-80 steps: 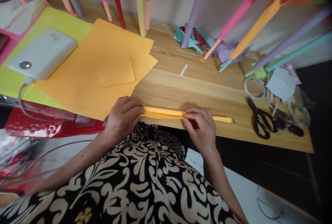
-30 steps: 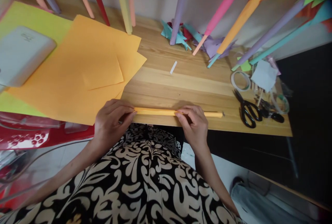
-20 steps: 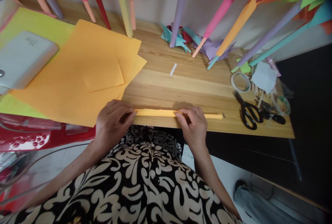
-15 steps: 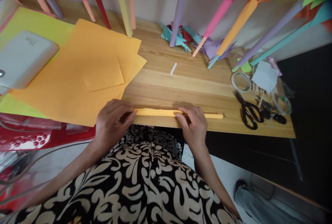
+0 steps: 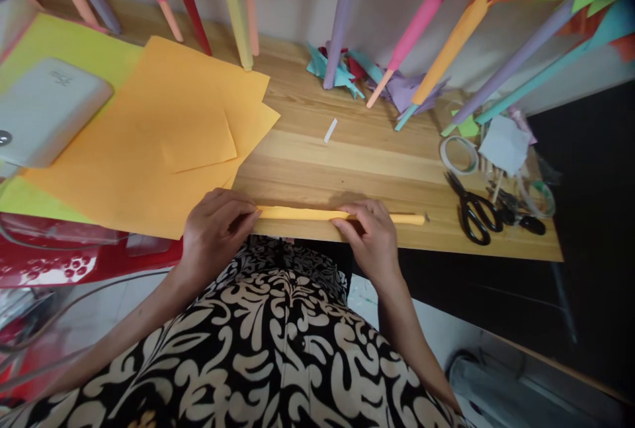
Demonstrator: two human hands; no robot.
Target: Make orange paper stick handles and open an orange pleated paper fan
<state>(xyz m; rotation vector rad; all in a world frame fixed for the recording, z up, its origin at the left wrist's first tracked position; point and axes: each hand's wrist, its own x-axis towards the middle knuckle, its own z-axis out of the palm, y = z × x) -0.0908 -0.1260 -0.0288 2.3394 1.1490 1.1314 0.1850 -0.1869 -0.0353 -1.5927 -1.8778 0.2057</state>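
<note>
A thin rolled tube of orange paper lies along the front edge of the wooden table. Its left end is pinched between the thumb and fingers of my left hand. Farther along, my right hand grips the roll the same way, and a length of it sticks out to the right, with a small dark tip at its end. Orange paper sheets lie just left of my left hand, a smaller folded piece on top. A small white strip rests beyond the roll.
At the right lie black-handled scissors, a tape roll and small clutter. A white power bank sits on the sheets at the left. Coloured paper sticks lean on the wall along the back, near crumpled paper scraps. Someone's leg shows lower right.
Almost nothing differs. My right thumb has shifted very slightly left along the roll, and the view has moved a touch; both hands keep their hold.
</note>
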